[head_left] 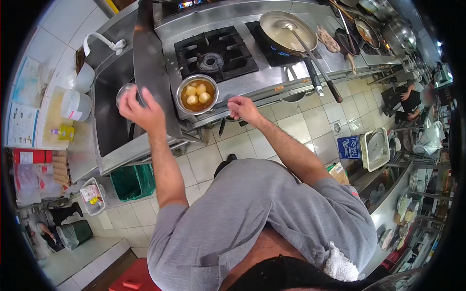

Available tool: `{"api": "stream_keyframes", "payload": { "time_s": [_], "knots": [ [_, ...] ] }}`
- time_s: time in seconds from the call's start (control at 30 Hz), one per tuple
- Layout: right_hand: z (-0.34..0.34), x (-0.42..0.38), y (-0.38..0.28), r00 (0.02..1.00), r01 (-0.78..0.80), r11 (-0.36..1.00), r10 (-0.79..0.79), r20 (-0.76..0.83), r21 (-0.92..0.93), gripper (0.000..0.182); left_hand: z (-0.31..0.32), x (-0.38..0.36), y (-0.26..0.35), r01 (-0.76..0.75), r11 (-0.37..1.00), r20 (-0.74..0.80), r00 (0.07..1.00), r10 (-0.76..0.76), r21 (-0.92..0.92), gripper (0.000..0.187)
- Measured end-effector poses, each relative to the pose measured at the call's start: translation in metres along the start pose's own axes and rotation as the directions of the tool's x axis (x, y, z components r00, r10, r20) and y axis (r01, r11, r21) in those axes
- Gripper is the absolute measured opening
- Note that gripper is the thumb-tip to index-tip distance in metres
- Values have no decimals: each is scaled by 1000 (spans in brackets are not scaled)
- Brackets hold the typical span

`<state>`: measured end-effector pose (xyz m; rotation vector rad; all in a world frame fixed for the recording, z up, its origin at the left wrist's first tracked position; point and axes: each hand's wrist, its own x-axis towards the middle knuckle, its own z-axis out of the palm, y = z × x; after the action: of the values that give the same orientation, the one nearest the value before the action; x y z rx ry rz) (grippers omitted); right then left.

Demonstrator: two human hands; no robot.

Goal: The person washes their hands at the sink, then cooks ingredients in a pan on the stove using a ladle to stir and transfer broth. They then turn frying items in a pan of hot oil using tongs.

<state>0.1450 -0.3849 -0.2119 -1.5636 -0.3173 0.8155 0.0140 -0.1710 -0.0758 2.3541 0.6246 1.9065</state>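
My left hand (141, 109) is over the edge of the steel sink (109, 102), thumb and fingers apart. Behind its fingertips, partly covered, shows a round metal item (123, 90) in the sink. A metal bowl (217, 100) with several pale round pieces (197, 93) in brown liquid sits at the stove's front edge, between my hands. Just right of that bowl, my right hand (241, 108) has its fingers curled together; anything inside them is hidden.
A gas burner (211, 60) lies behind the bowl. To the right, a wide pan (269, 30) holds a ladle, its handle (318, 68) sticking out over the front edge. A white faucet (104, 42) stands behind the sink. Another person (411, 99) is at the far right.
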Motion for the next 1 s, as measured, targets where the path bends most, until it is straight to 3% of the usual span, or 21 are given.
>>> {"api": "stream_keyframes", "payload": {
  "time_s": [0.07, 0.13, 0.2, 0.23, 0.27, 0.3, 0.37, 0.43, 0.53, 0.67, 0.73, 0.77, 0.83, 1.0],
  "knots": [
    [11, 8, -1, 1000, -14, 1000, 14, 13, -21, 22, -10, -30, 21, 175, 964, 77, 984, -162, -203, 17],
    [21, 18, -2, 999, 6, 999, -8, -39, -47, 23, -16, -72, 34, 449, 823, 336, 879, -337, -348, 13],
    [21, 37, 2, 987, 76, 986, -95, -132, -146, 23, -9, -115, 29, 670, 714, 521, 691, -501, -201, 20],
    [20, 50, 7, 956, 169, 935, -233, -179, -312, 24, 2, -143, 17, 684, 714, 529, 665, -527, -148, 25],
    [22, 49, -4, 947, 157, 943, -228, -226, -292, 25, 17, -179, -8, 846, 516, 606, 484, -631, -137, 33],
    [19, 67, 5, 942, 189, 884, -287, -177, -426, 26, 18, -178, -5, 930, 361, 655, 311, -689, -61, 37],
    [22, 80, 0, 910, 200, 874, -334, -248, -443, 24, 34, -189, -15, 968, 244, 646, 219, -731, -52, 36],
    [25, 86, -8, 922, 169, 845, -318, -223, -508, 23, 32, -173, -3, 989, 147, 648, 134, -749, -35, 32],
    [23, 88, -19, 965, 137, 895, -218, -148, -424, 21, 48, -184, -17, 970, 179, 610, 244, -754, -167, 26],
    [20, 102, -14, 980, 102, 904, -162, -112, -415, 21, 46, -175, -14, 972, 86, 649, 211, -731, -219, 22],
    [19, 110, -10, 984, 101, 965, -132, -117, -243, 19, 45, -167, -8, 963, 110, 619, 245, -746, -247, 20],
    [20, 112, -11, 986, 113, 962, -138, -88, -248, 19, 46, -169, -11, 960, 72, 626, 233, -744, -272, 20],
    [17, 110, -16, 999, 25, 995, -27, -23, -95, 15, 44, -163, -7, 955, 62, 624, 238, -744, -291, 21],
    [14, 107, -19, 1000, -7, 999, 7, 13, -45, 12, 44, -166, -12, 921, -8, 664, 274, -695, -389, 19]
  ]
}}
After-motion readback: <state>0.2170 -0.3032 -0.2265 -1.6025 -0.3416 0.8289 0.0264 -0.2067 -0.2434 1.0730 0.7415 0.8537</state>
